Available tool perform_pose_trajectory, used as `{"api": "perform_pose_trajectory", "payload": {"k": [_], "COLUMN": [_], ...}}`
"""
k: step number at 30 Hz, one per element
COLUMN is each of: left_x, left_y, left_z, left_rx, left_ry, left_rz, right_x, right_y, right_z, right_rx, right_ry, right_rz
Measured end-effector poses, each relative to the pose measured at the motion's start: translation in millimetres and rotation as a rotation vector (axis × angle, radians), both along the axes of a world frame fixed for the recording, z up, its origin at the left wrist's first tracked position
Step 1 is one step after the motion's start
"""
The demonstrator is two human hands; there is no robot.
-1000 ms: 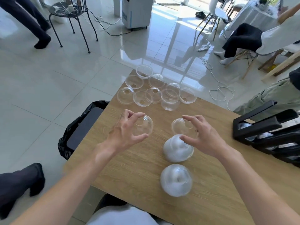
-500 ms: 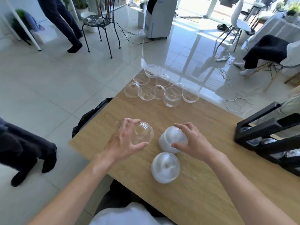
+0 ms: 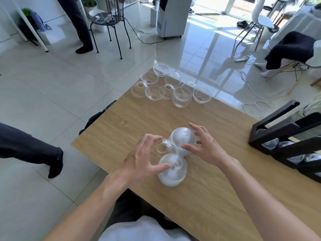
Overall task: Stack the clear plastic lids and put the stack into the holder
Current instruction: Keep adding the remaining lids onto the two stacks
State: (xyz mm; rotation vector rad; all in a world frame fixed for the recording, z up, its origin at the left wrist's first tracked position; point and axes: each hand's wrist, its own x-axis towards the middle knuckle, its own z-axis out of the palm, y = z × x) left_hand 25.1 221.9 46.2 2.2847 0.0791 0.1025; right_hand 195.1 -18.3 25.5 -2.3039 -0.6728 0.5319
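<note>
Two milky stacks of clear dome lids stand on the wooden table (image 3: 217,197): a near stack (image 3: 172,172) and a far stack (image 3: 182,139). My left hand (image 3: 144,160) holds a single clear lid (image 3: 165,146) between fingers and thumb, just above and between the two stacks. My right hand (image 3: 205,146) grips the far stack from its right side, thumb on the front. Several loose lids (image 3: 166,87) lie at the table's far corner. The black holder (image 3: 286,140) stands at the right edge with lids inside its slots.
A black bag (image 3: 99,115) hangs off the table's left edge. People's legs (image 3: 52,159) stand on the tiled floor at left. A metal chair (image 3: 112,26) and a white appliance (image 3: 172,16) stand beyond the table, with cables on the floor.
My left hand has carried its single lid rightward, from beside the stacks to between them. My right hand has stayed on the far stack. The view has tilted up a little.
</note>
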Motion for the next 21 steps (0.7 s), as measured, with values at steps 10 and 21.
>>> {"api": "perform_pose_trajectory", "payload": {"k": [10, 21], "left_x": [7.3, 4.8], "left_y": [-42.7, -37.8], "left_z": [-19.5, -21.5], "left_rx": [0.088, 0.063], "left_ry": [0.052, 0.074], "left_rz": [-0.164, -0.234], "right_x": [-9.6, -5.0], "right_y": [-23.7, -10.2], "right_z": [-3.0, 3.9], "right_rx": [0.065, 0.091], "right_ry": [-0.026, -0.007], "right_rz": [-0.074, -0.061]}}
